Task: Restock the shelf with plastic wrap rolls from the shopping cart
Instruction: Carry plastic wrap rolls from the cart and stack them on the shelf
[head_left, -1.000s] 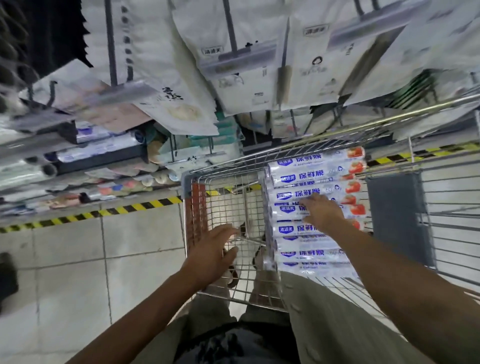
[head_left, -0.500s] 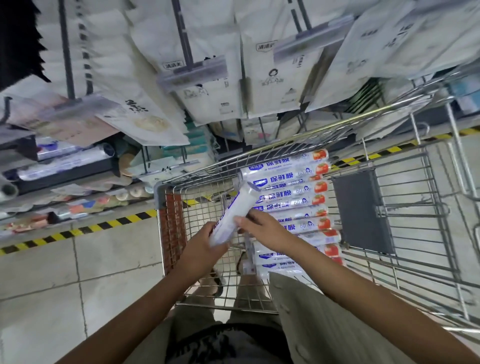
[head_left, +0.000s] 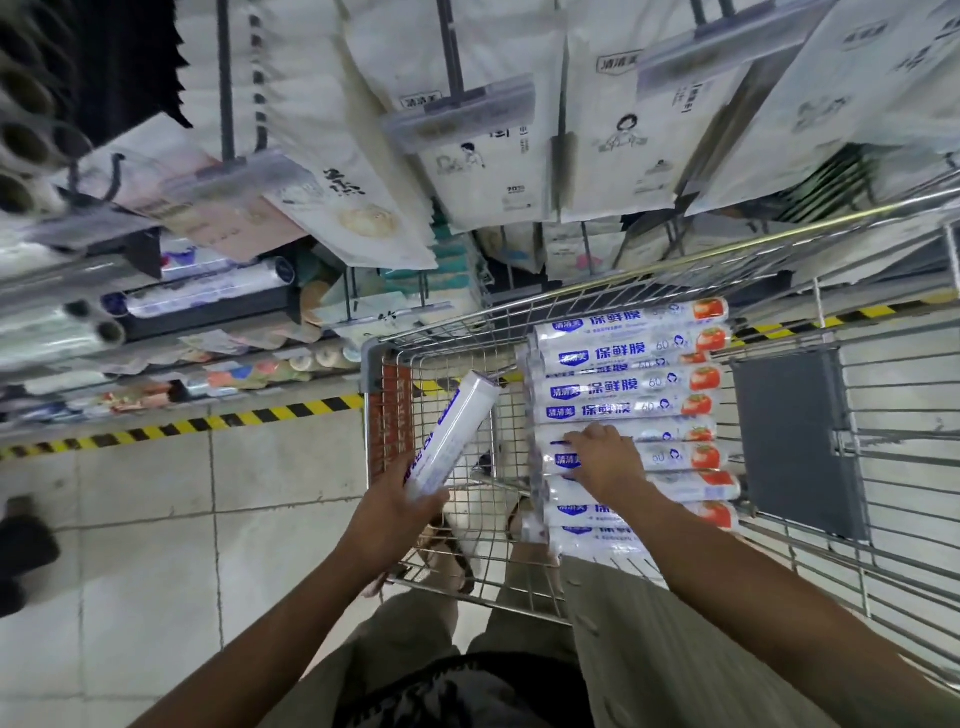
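A wire shopping cart (head_left: 379, 364) stands in front of me with several white plastic wrap rolls (head_left: 628, 387) stacked side by side in its basket, each with blue lettering and a red tomato picture. My left hand (head_left: 400, 512) grips the lower end of one roll (head_left: 454, 434), held tilted above the cart's left part. My right hand (head_left: 605, 460) lies on the stacked rolls, fingers curled over one of them. The shelf (head_left: 208, 317) with similar rolls lies at the left, beyond the cart.
White hanging bags (head_left: 488, 156) on hooks fill the top of the view. A yellow and black floor stripe (head_left: 218, 421) runs under the shelf. The cart's grey fold-down flap (head_left: 795, 441) is at the right. A dark shoe (head_left: 23, 551) shows at the far left on the tiled floor.
My right hand lifted a roll from the stack and passed it to my left hand, which now holds it alone. My right hand has gone back onto the stacked rolls.
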